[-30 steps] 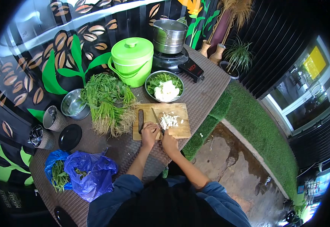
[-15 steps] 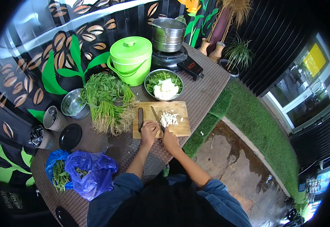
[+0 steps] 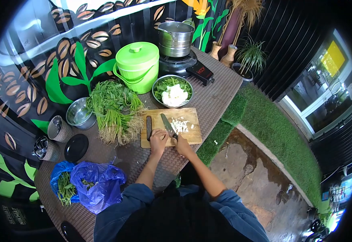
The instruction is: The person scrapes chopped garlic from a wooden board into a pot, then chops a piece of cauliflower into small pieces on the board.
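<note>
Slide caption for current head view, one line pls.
Right hand holds a knife over a wooden cutting board with chopped white pieces, left hand close by, leafy greens nearby.

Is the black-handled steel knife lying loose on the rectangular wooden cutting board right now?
No: the right hand grips the black-handled steel knife, its blade over the rectangular wooden cutting board.
</note>
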{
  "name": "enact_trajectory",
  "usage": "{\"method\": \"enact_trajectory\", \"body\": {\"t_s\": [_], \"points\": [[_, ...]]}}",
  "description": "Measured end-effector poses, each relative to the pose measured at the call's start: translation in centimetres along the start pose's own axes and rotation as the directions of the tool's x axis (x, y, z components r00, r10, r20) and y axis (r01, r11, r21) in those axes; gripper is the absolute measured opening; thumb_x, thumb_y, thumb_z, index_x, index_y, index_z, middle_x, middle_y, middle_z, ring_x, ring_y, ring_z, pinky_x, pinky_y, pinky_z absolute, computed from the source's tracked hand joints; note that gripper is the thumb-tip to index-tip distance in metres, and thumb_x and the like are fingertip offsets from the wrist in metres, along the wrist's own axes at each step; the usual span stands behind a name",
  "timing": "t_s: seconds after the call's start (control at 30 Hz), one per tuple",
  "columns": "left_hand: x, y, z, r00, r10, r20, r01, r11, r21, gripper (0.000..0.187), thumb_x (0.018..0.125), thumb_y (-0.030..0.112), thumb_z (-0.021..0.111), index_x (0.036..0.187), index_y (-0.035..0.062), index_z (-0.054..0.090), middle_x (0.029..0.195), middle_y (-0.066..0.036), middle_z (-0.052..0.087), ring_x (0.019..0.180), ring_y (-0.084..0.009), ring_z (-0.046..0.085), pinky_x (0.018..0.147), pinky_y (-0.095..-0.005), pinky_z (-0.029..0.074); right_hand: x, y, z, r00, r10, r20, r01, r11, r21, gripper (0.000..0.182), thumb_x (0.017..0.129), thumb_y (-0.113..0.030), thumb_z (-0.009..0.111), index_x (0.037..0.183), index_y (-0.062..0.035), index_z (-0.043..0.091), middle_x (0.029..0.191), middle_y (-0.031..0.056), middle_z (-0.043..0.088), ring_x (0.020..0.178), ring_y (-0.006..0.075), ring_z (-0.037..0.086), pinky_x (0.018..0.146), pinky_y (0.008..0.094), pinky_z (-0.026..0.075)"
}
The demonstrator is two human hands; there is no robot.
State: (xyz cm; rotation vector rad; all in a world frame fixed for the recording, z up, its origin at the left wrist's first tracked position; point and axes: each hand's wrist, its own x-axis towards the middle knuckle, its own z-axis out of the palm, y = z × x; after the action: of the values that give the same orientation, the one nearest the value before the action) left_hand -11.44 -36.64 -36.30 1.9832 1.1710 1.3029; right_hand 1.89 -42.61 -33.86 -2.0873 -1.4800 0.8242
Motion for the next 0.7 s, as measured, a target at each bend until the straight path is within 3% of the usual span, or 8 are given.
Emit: {"method": "enact_trajectory", "body": {"t_s": [0.07,0.27,0.4,0.47,0.57,0.7], "points": [[-0.1,0.5,-0.1,1.000,-0.020,0.002,0.020,1.000,0.020,0.011,0.074,0.001,0.070,0.085,0.0008,0.073,0.091,-0.012,0.070,0.094,-0.0256,0.062,0.084,-0.0339,0.050,-1.2,1.4,-0.5,0.995,-0.098,0.004,0.098,0.995,0.013,0.038,0.095,-0.033,0.049,0.105,0.0027,0.046,0.086,0.0336,0.061,0.084,0.0500,0.060,0.074,0.0542,0.047],[-0.1,0.8,-0.3,0.999,0.034,0.037,-0.037,0.995,0.095,0.014,0.078,0.005,0.068,0.091,0.0017,0.073,0.099,-0.009,0.070,0.099,-0.0249,0.059,0.086,-0.0345,0.049,-4.4,0.3,-2.1,0.988,-0.024,-0.153,0.003,0.991,-0.137,0.031,0.094,-0.032,0.051,0.103,-0.0024,0.047,0.082,0.0293,0.063,0.080,0.0474,0.062,0.069,0.0538,0.049],[0.0,1.2,-0.5,0.997,0.037,0.069,-0.044,0.993,0.107,0.016,0.078,0.007,0.068,0.093,0.0051,0.074,0.103,-0.007,0.070,0.100,-0.0245,0.058,0.087,-0.0343,0.048,-4.7,0.1,-2.6,0.975,-0.101,-0.199,0.065,0.981,-0.181,0.029,0.092,-0.031,0.054,0.102,-0.0043,0.048,0.076,0.0258,0.063,0.073,0.0445,0.063,0.064,0.0529,0.050],[0.3,1.3,-0.6,0.994,-0.001,0.112,-0.003,0.999,0.037,0.017,0.077,0.006,0.069,0.092,0.0077,0.074,0.105,-0.007,0.070,0.101,-0.0244,0.058,0.088,-0.0339,0.048,-4.7,0.6,-2.7,0.946,-0.176,-0.273,0.122,0.971,-0.203,0.027,0.090,-0.031,0.056,0.099,-0.0061,0.050,0.072,0.0228,0.064,0.067,0.0424,0.063,0.058,0.0516,0.050],[0.5,1.3,-0.8,0.996,-0.058,0.061,0.061,0.997,-0.053,0.017,0.076,0.005,0.069,0.092,0.0081,0.074,0.105,-0.007,0.070,0.101,-0.0243,0.057,0.090,-0.0335,0.047,-4.8,0.9,-3.6,0.937,-0.150,-0.316,0.083,0.973,-0.215,0.025,0.089,-0.031,0.058,0.096,-0.0073,0.051,0.071,0.0220,0.064,0.067,0.0407,0.064,0.057,0.0512,0.049],[1.0,1.4,-0.7,0.996,-0.033,0.078,0.036,0.999,-0.039,0.021,0.076,0.005,0.069,0.096,0.0075,0.073,0.103,-0.007,0.070,0.102,-0.0239,0.057,0.090,-0.0329,0.047,-4.9,1.8,-5.0,0.909,-0.224,-0.352,0.120,0.948,-0.294,0.024,0.085,-0.026,0.062,0.096,-0.0073,0.053,0.070,0.0196,0.064,0.065,0.0367,0.065,0.057,0.0465,0.051]]}}
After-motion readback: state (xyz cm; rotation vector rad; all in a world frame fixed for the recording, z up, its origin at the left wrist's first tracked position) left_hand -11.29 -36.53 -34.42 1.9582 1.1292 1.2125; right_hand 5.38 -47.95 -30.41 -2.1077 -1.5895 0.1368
